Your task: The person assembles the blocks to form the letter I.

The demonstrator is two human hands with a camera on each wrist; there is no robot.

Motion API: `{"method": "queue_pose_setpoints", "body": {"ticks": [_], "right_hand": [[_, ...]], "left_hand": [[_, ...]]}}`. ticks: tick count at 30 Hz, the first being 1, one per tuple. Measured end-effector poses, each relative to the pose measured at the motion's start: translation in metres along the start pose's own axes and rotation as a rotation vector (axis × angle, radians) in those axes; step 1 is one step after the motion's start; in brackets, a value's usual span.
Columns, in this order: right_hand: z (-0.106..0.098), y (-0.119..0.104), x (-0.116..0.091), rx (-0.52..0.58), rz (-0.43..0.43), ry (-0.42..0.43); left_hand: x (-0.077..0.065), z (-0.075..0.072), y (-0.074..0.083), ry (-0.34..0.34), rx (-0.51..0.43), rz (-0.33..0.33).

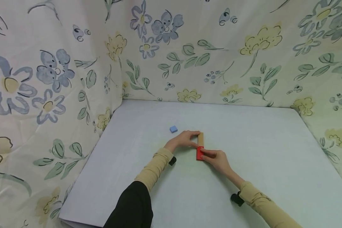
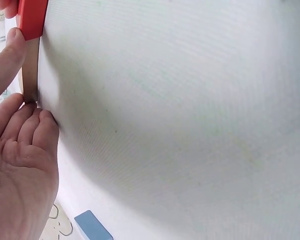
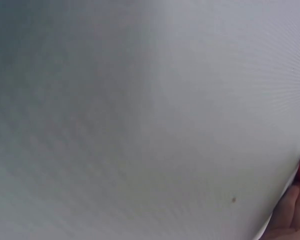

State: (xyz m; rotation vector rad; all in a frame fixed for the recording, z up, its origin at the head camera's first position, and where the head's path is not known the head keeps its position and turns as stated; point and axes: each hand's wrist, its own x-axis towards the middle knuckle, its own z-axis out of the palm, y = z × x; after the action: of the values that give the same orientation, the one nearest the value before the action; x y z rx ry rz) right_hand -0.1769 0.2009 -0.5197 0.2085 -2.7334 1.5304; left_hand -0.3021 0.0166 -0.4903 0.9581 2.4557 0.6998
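A narrow tan wooden block [image 1: 200,139] [image 2: 31,70] lies on the white table, pointing away from me. My left hand [image 1: 183,139] [image 2: 25,165] spans it, thumb near one end and fingertips at the other. Against its near end is a red block [image 1: 199,154] [image 2: 33,17], which my right hand [image 1: 218,161] pinches from the right side. In the right wrist view only a bit of the right hand [image 3: 285,217] and a sliver of red show at the edge. Behind the left hand sits a small blue block [image 1: 173,129] [image 2: 93,226], untouched.
The white tabletop [image 1: 259,158] stretches around the blocks on every side. Cloth printed with flowers [image 1: 188,60] hangs along its back and sides. A small black device [image 1: 237,199] is strapped at each wrist.
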Motion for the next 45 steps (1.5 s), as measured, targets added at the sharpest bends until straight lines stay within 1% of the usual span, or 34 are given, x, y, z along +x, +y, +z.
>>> {"method": "queue_pose_setpoints", "body": {"ticks": [3,5,12,16,20,23,25,32,39,45], "right_hand": [[-0.001,0.000,0.001,-0.016,0.004,-0.004],[-0.002,0.001,0.003,-0.015,0.023,-0.010],[-0.005,-0.002,0.005,0.019,0.044,-0.038],[-0.003,-0.002,0.008,0.002,0.035,0.010],[0.002,-0.002,0.012,-0.016,-0.003,0.076],[0.005,-0.002,0.014,-0.008,-0.022,0.092],[0.006,-0.001,0.016,-0.001,-0.025,0.090],[0.005,0.001,0.020,-0.027,-0.043,0.067],[0.002,0.002,0.023,-0.006,-0.037,0.033],[0.000,0.001,0.024,-0.028,-0.030,0.014]], "left_hand": [[0.001,-0.001,0.000,0.001,0.003,0.000],[0.001,-0.001,0.001,-0.001,0.003,-0.004],[0.002,-0.001,0.002,-0.013,-0.018,-0.031],[0.002,-0.001,0.002,-0.015,-0.017,-0.036],[0.002,0.001,0.000,-0.018,-0.024,-0.035],[0.003,0.003,-0.002,-0.018,-0.026,-0.028],[0.002,0.003,-0.002,-0.017,-0.030,-0.023],[0.001,0.001,-0.003,-0.013,-0.048,-0.015],[0.000,-0.001,-0.002,-0.023,-0.053,-0.010],[-0.001,-0.001,-0.002,-0.021,-0.055,-0.007]]}}
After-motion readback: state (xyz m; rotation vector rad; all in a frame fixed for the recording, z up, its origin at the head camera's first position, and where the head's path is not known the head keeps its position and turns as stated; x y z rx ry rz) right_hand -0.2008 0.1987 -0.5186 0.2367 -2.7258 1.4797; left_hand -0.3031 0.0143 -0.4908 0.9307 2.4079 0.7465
